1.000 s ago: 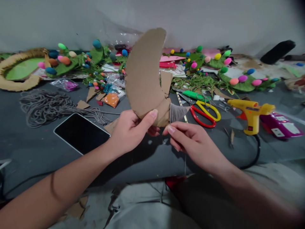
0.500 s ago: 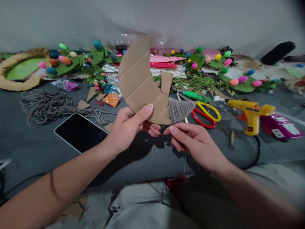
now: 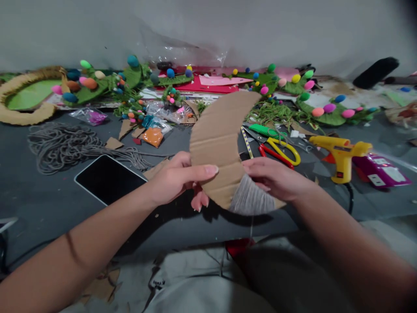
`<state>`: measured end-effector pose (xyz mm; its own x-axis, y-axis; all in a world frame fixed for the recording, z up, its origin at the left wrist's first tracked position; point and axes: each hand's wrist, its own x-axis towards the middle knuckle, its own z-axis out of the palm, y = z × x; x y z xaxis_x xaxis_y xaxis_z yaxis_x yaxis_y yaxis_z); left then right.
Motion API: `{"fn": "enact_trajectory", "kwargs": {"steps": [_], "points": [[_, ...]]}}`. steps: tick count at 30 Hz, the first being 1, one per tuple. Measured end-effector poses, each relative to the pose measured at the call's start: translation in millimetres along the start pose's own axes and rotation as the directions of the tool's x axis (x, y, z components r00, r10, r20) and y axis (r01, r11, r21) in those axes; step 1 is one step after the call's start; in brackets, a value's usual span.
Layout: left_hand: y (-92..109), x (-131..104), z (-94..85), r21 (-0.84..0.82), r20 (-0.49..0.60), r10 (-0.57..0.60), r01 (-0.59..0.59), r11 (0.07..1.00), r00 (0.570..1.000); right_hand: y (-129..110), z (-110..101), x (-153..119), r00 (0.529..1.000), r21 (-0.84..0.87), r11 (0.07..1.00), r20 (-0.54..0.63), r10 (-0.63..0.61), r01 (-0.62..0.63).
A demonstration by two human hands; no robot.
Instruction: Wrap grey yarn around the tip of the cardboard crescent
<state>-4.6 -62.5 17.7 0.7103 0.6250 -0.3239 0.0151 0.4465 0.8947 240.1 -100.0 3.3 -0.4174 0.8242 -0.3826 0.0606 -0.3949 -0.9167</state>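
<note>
A crescent of brown cardboard [image 3: 216,143] is held above the dark table. Grey yarn [image 3: 252,198] is wound round its lower right part, and a thin strand hangs below. My left hand [image 3: 176,178] grips the crescent's left edge, thumb on the front face and fingers behind. At the inner curve, beside the wound yarn, is my right hand [image 3: 276,176]; its fingers are closed and their tips are partly hidden behind the cardboard, so what they pinch is unclear.
A phone [image 3: 109,180] and a heap of grey cord [image 3: 61,145] lie left. Scissors [image 3: 283,152] and a yellow glue gun [image 3: 343,152] are at the right. Green leaves with coloured balls [image 3: 332,112] and a tan ring [image 3: 29,114] line the back.
The crescent has tilted clockwise, its wound end now lower. My right hand has moved up from below the yarn to the inner curve.
</note>
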Motion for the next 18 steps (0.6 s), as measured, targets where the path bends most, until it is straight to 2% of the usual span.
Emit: {"fn": "enact_trajectory", "kwargs": {"steps": [3, 5, 8, 13, 18], "points": [[-2, -2, 0.5, 0.193, 0.032, -0.012, 0.005, 0.981, 0.999, -9, -5, -1, 0.992, 0.063, 0.993, 0.086, 0.096, -0.101], [0, -2, 2.9, 0.342, -0.01, 0.024, -0.019, 0.94, 1.0, -15, -4, -5, 0.992, 0.06, 0.992, 0.056, 0.112, -0.115], [2, -3, 7.6, 0.468, -0.088, 0.074, -0.024, 0.884, 0.993, -26, 2, -15, 0.995, -0.021, 0.996, -0.043, 0.085, -0.086], [3, -3, 12.3, 0.522, -0.198, 0.21, -0.079, 0.849, 0.957, -34, 15, -30, 0.994, -0.165, 0.986, -0.111, -0.012, -0.007], [3, -2, 16.3, 0.501, -0.259, 0.324, -0.16, 0.851, 0.91, -26, 34, -29, 0.988, -0.133, 0.991, -0.151, -0.042, 0.022]]}}
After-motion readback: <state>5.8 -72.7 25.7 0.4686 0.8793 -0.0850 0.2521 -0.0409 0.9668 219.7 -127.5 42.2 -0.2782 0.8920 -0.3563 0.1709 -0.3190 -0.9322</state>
